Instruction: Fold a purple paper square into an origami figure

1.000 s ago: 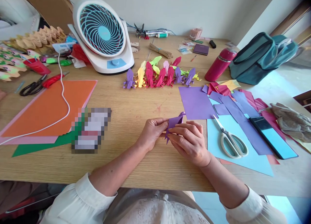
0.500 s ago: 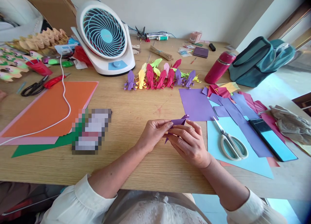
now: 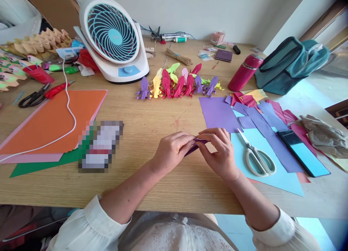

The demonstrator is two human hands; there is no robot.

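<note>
A small piece of folded purple paper (image 3: 191, 149) is pinched between both hands above the wooden table. My left hand (image 3: 172, 149) grips its left end with thumb and fingers. At its right end, my right hand (image 3: 219, 151) is closed with thumb against fingertips; the fingers cover much of the folds. Beyond the hands stand several folded paper figures (image 3: 179, 86) in purple, yellow, red, pink and green. To the right of my right hand, white-handled scissors (image 3: 259, 162) lie on a light blue sheet (image 3: 282, 184), near a square purple sheet (image 3: 219, 115).
At the left lie orange paper (image 3: 57, 124) and a blurred-out phone (image 3: 100, 145). A white fan (image 3: 112, 37) stands at the back. On the right are a red bottle (image 3: 246, 72), a teal bag (image 3: 281, 71), purple paper strips (image 3: 262, 124) and a dark phone (image 3: 303, 153).
My right hand has turned, its fingers now arched over the purple paper with the thumb beneath. The folded paper has tipped from pointing upward to lying lower between the hands.
</note>
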